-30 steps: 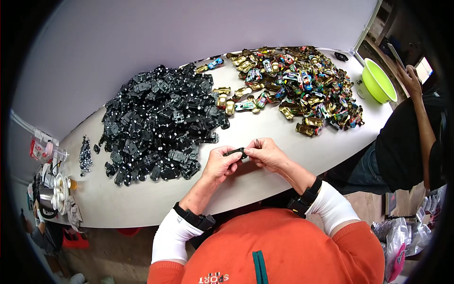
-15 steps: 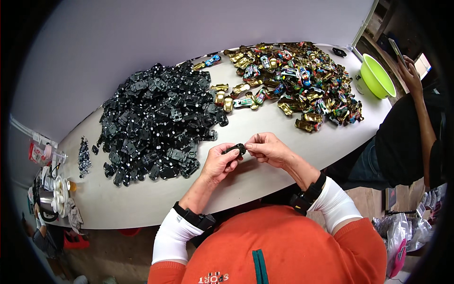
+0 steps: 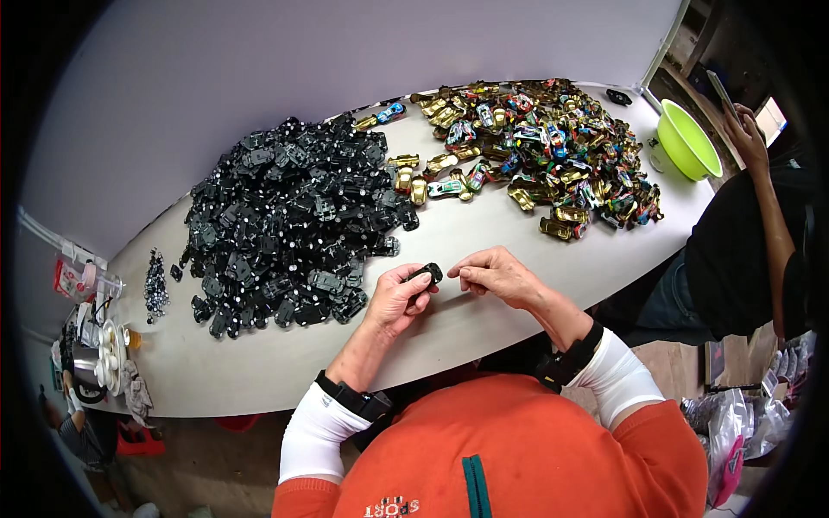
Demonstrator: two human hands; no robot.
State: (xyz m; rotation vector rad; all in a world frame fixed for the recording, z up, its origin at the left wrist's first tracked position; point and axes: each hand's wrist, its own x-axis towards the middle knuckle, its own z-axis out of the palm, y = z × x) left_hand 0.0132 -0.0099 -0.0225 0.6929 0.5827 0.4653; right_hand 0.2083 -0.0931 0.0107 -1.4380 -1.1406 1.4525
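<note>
Closing its thumb and curled fingers, the left hand [image 3: 399, 298] is gripping a small black plastic toy-car base [image 3: 433, 274], which is sticking out past the fingertips above a pale, smooth-topped table [image 3: 484, 233]. Just beside it, not touching, the right hand [image 3: 499, 278] is hovering with its fingers partly curled (whether they are pinching something tiny, I cannot tell). Beyond the left hand, a broad heap of black plastic car bases [image 3: 285, 229] is covering the tabletop; farther right, a heap of shiny gold and multicoloured toy-car bodies [image 3: 561, 164] is lying near a lime-green round bowl [image 3: 691, 142].
</note>
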